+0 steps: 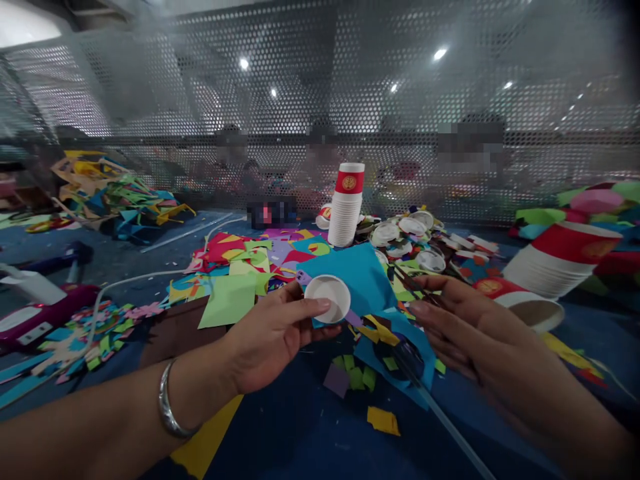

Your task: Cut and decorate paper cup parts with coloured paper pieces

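My left hand pinches a shallow white paper cup bottom, thumb on its inner face and fingers behind. My right hand is closed on a slim dark two-pronged tool; whether it is tweezers or scissors I cannot tell. The tool's tips point up and left, apart from the cup bottom. Behind my left hand lies a blue paper sheet. Below, between my hands, are small green paper squares, a purple square and a yellow scrap.
A tall stack of paper cups stands at the back. Another cup stack leans at right, by a tipped cup. Cut cup pieces lie heaped behind. A translucent stick lies in front. At left are a purple power strip and a white cable.
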`<state>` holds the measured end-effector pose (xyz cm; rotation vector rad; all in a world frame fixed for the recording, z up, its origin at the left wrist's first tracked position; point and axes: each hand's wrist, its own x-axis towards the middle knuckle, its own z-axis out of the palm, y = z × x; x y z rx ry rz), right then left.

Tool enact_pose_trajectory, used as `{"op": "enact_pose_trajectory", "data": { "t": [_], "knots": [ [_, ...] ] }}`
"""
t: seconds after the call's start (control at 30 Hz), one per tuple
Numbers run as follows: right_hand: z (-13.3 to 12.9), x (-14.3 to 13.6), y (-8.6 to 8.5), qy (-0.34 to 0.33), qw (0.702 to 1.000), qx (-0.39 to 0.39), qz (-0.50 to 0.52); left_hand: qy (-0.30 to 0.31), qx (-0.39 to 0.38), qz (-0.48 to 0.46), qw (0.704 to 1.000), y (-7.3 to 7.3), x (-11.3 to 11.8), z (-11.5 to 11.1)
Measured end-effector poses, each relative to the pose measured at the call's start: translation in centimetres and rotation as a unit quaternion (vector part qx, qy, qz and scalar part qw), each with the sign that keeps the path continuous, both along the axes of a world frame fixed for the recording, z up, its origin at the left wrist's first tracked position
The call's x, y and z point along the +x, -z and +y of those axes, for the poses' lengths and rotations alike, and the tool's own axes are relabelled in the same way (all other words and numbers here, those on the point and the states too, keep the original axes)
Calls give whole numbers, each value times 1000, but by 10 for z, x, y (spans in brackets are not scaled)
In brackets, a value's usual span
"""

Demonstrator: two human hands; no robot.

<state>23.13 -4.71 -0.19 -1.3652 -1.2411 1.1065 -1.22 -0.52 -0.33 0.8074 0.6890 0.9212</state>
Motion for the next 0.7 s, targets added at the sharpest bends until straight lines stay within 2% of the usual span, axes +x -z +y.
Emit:
{"op": "enact_pose_trajectory", "data": {
  "t": [0.1,0.23,0.37,0.5,0.6,0.7],
  "knots": [
    [-3,-6,0,3,998,-35,58,21,19,-8,1000,2,2,-2],
    [-4,-8,0,-7,993,-46,105,57,38,26,997,3,3,-6],
    [-5,-3,0,-7,994,-54,93,119,83,68,987,2,1,-8],
    [-4,-3,-1,-62,997,-14,41,161,127,155,966,-2,-7,-3],
    [-3,-5,-3,-100,994,32,-16,161,178,270,933,-11,-17,5],
    [-1,-7,-5,-106,992,54,-49,224,279,365,859,-24,-28,13]
  ]
}}
